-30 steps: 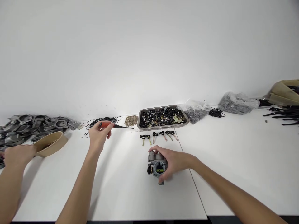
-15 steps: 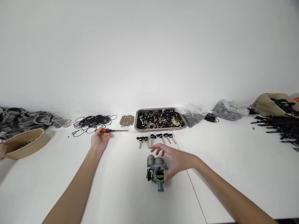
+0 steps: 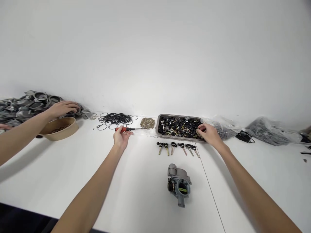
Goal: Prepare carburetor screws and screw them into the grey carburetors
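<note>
My left hand [image 3: 120,138] is closed round the red and black handle of a screwdriver [image 3: 128,129], its shaft pointing right towards a heap of small brass pieces [image 3: 147,123]. At the right end of a metal tray [image 3: 157,128] full of small black and metal parts, my right hand [image 3: 210,133] has its fingertips pinched together. What lies between them is too small to make out. A grey carburetor [image 3: 179,184] rests on the table in front of me, untouched, its round bore facing me. Between it and the tray lies a row of several black-headed metal shafts [image 3: 173,147].
Black rubber rings [image 3: 115,119] lie behind my left hand. Further left, a co-worker's hand [image 3: 63,108] reaches over a tan container [image 3: 65,131] to a pile of grey castings [image 3: 26,108]. Plastic bags of small parts [image 3: 264,131] and black cord [image 3: 244,136] lie right.
My right hand has moved from beside the carburetor up to the tray's right end and closed its fingers. The view has turned left. A co-worker's arm has come in over the castings.
</note>
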`<state>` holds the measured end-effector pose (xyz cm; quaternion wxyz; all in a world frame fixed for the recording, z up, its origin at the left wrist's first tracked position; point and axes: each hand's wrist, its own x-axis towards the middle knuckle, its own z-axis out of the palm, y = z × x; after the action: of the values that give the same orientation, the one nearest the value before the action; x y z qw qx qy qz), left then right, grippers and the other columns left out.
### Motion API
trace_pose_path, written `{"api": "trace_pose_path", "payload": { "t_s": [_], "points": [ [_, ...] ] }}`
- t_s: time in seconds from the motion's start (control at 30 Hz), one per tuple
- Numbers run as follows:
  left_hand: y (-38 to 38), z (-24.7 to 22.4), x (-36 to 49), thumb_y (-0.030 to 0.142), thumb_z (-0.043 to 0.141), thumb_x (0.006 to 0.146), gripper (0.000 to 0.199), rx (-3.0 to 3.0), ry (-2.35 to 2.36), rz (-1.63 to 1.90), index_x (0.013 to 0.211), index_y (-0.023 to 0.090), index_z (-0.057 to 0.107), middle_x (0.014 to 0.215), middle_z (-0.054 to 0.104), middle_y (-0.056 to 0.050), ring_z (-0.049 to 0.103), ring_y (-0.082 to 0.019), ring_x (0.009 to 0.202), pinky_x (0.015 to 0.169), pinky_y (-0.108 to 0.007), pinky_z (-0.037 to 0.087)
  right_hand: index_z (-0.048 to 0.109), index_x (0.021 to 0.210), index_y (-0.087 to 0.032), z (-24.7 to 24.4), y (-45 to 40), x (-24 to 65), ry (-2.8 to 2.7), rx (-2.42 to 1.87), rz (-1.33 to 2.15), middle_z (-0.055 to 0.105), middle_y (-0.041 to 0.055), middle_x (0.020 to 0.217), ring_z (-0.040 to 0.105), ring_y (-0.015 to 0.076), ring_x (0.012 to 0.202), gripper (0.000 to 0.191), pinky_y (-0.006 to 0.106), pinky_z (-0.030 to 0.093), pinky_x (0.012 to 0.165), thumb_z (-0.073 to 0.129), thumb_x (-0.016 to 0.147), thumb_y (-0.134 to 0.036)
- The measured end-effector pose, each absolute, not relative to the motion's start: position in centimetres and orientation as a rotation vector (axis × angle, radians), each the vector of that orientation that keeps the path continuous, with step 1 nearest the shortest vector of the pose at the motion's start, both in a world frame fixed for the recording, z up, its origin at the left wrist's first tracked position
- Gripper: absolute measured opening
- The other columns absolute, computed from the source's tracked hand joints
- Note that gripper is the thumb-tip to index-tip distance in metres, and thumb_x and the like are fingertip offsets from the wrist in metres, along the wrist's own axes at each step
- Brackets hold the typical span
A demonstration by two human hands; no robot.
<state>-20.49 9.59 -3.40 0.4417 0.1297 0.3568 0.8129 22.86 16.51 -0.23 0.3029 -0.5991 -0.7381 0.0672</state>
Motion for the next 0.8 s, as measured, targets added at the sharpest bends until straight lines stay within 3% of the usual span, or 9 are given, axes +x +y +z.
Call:
{"api": "trace_pose_path", "payload": {
  "t_s": [0.17,0.43,0.63,0.8],
  "points": [
    [9.5,-3.4,-20.2,0.015,0.056,0.08,0.01,0.386,0.924,2.017,0.072,0.014,0.05,0.063,0.059,-0.003,0.053,-0.014,0.047,0.05,-0.034,0.053,0.063,0.093,-0.016,-2.4,16.4,22.4,-2.007,-1.618,0.111,0.063,0.0101,0.094,0.059,0.0227,0.089,0.019,0.034,0.043,0.082,0.049,0.081,-0.023],
    [9.3,-3.2,-20.2,0.014,0.054,0.081,0.009,0.371,0.959,2.002,0.072,0.013,0.052,0.065,0.06,-0.005,0.059,-0.017,0.055,0.057,-0.038,0.056,0.063,0.089,-0.018,-2.0,16.6,22.7,-2.095,-1.635,0.106,0.062,0.0086,0.088,0.058,0.0237,0.087,0.017,0.034,0.042,0.078,0.046,0.085,-0.02],
    [9.4,-3.3,-20.3,0.014,0.054,0.081,0.006,0.378,0.956,1.987,0.075,0.013,0.054,0.069,0.061,-0.006,0.06,-0.017,0.057,0.058,-0.037,0.056,0.06,0.093,-0.015,-1.9,16.5,22.5,-2.094,-1.682,0.11,0.058,0.0135,0.096,0.056,0.0268,0.097,0.017,0.037,0.043,0.084,0.046,0.087,-0.021],
    [9.3,-3.2,-20.2,0.013,0.054,0.081,0.004,0.4,0.964,1.972,0.077,0.013,0.054,0.07,0.062,-0.006,0.06,-0.018,0.057,0.057,-0.037,0.056,0.057,0.086,-0.016,-1.9,16.5,22.6,-2.115,-1.666,0.156,0.057,0.0133,0.096,0.054,0.0261,0.102,0.011,0.036,0.042,0.09,0.047,0.086,-0.019]
  ]
}}
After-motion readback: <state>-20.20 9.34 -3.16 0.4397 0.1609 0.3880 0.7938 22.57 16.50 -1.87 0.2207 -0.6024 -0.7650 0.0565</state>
